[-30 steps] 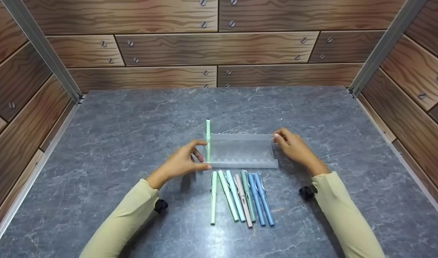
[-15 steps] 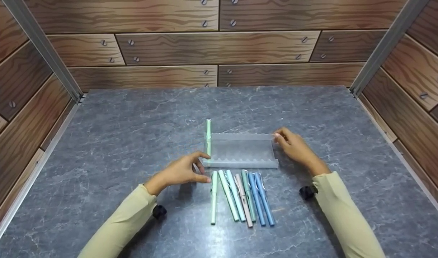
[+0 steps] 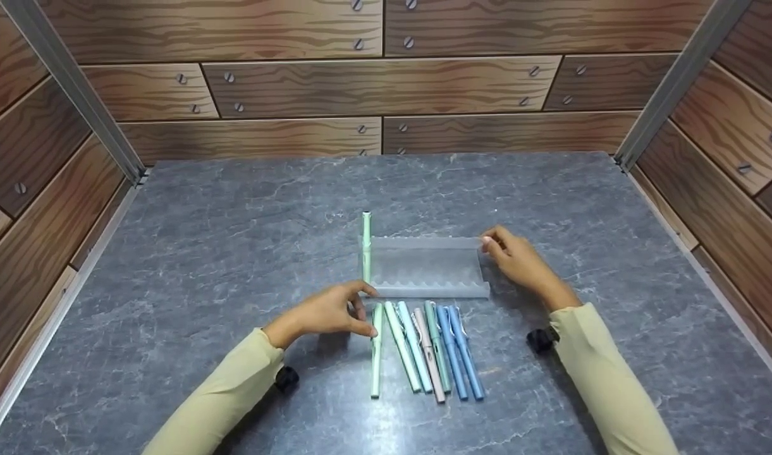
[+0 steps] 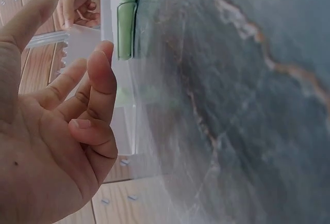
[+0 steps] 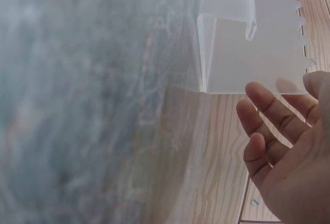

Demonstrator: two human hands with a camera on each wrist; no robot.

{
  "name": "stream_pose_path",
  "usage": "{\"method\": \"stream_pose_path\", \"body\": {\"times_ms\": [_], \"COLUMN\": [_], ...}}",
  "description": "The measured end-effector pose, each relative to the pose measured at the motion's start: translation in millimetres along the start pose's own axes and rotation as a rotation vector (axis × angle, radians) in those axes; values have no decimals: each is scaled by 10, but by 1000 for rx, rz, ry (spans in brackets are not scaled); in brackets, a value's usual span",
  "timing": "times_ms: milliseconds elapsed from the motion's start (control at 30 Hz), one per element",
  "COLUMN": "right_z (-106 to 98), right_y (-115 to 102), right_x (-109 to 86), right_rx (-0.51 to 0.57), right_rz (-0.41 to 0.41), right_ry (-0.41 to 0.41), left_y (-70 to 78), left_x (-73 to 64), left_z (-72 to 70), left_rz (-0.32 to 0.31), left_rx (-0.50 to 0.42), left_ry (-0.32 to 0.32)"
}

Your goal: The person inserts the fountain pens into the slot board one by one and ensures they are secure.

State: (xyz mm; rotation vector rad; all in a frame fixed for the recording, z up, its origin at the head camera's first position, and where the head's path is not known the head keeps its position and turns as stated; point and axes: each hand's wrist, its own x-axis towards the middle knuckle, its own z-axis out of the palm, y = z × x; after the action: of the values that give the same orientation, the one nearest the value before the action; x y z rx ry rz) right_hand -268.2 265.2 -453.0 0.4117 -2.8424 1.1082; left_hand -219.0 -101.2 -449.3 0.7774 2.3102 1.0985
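Note:
A clear plastic pen rack [image 3: 427, 265] with notched edges stands mid-table in the head view. One light green pen [image 3: 367, 253] lies in its leftmost notches, sticking up past the back edge. My right hand [image 3: 518, 256] pinches the rack's back right corner between thumb and index finger; the right wrist view has that fingertip showing through the plastic. In front of the rack, my left hand [image 3: 325, 313] is beside a loose light green pen [image 3: 376, 366], thumb at its upper part, fingers apart. Whether the thumb touches it I cannot tell.
Several more capped pens lie in a row right of the loose one: pale green [image 3: 401, 347], mint [image 3: 416, 347], grey-brown [image 3: 429, 357], dark green [image 3: 437, 347], blue [image 3: 466, 354]. Wood-patterned walls [image 3: 386, 88] and metal posts [image 3: 76, 88] bound the marbled table.
My left hand has left the pen in the rack and moved toward me, down to the loose light green pen. The right hand stays at the rack's corner.

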Motion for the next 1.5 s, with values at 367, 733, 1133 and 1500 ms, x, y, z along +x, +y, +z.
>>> {"method": "stream_pose_path", "body": {"times_ms": [367, 733, 1133, 1500], "right_z": [4, -5, -3, 3], "right_y": [-3, -1, 10, 11], "right_x": [14, 7, -7, 3], "right_rx": [-2, 2, -12, -8], "right_rz": [9, 21, 5, 12], "right_ry": [12, -10, 3, 9], "left_y": [8, -20, -46, -45], "left_x": [43, 72, 120, 144], "left_z": [34, 60, 69, 82], "left_rz": [-52, -77, -92, -100], "left_rx": [14, 41, 42, 64], "left_ry": [-32, -53, -78, -72]}}
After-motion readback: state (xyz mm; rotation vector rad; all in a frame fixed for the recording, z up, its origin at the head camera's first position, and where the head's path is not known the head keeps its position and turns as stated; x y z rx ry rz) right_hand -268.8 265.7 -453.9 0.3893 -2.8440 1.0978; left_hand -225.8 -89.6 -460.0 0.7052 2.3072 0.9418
